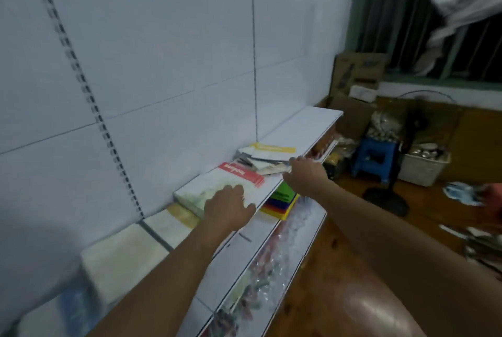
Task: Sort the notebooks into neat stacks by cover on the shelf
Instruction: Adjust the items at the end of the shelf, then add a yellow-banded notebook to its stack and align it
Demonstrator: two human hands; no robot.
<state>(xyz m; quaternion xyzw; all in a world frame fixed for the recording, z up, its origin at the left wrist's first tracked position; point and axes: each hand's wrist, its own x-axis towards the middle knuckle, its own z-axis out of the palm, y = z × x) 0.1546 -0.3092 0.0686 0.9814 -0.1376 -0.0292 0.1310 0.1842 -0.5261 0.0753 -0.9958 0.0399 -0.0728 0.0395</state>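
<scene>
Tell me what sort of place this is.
Probably a small stationery shop or its stockroom. A white wall-mounted shelf on slotted rails holds notebooks, among them a red-banded stack, with packaged goods on the tier below. Cardboard boxes and a blue plastic stool crowd the wooden floor.

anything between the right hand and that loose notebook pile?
Nothing visible. The right hand already touches the near edge of the messy pile. The left hand rests on the red-banded stack beside it.
</scene>
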